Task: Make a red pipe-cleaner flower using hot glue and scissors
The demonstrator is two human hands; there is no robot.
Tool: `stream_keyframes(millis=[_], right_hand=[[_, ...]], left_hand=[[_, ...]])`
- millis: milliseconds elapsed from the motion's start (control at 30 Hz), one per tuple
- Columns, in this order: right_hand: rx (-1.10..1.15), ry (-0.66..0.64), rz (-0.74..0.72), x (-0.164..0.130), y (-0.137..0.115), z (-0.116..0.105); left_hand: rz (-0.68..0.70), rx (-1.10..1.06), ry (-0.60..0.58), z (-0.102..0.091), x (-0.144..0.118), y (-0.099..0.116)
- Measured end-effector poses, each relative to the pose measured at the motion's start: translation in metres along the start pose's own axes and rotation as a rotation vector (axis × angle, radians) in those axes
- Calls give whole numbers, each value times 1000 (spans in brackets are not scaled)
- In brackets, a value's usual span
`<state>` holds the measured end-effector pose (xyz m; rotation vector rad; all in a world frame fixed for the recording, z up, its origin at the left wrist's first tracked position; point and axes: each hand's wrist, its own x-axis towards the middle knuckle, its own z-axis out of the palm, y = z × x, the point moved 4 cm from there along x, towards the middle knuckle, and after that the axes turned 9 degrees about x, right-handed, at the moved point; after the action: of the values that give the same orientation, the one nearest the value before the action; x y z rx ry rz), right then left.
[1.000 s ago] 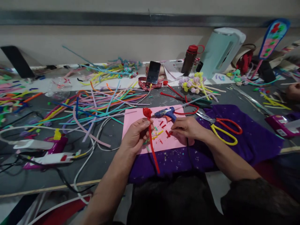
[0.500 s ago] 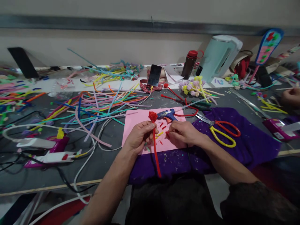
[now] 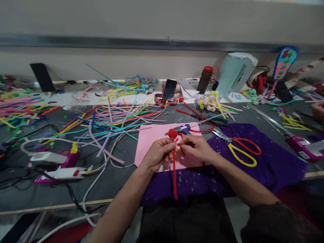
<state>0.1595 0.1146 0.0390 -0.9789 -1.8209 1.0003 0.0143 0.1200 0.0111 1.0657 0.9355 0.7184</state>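
Red flower (image 3: 172, 134) pinched at the stem in your left hand (image 3: 158, 152); your right hand (image 3: 197, 148), gripping a small red piece (image 3: 178, 145), has come beside the flower, bringing both parts close.

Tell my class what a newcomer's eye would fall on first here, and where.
Probably the red flower, its stem pinched in the left hand above the pink sheet. Next might come the scissors with red and yellow handles on the purple cloth, and the tangle of colourful strips left of the sheet.
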Motion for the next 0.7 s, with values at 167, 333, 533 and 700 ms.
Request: stream_keyframes(millis=[167,333,533,700], right_hand=[[-32,-17,-52,1,-1,6],[-72,-20,-73,0,-2,8],[-49,23,-62,-1,-5,5],[31,-5,41,-1,0,6]], left_hand=[[-15,49,-5,2,-1,0],[3,135,23,0,-1,0],[8,192,37,4,-3,3],[28,197,46,6,-3,4]])
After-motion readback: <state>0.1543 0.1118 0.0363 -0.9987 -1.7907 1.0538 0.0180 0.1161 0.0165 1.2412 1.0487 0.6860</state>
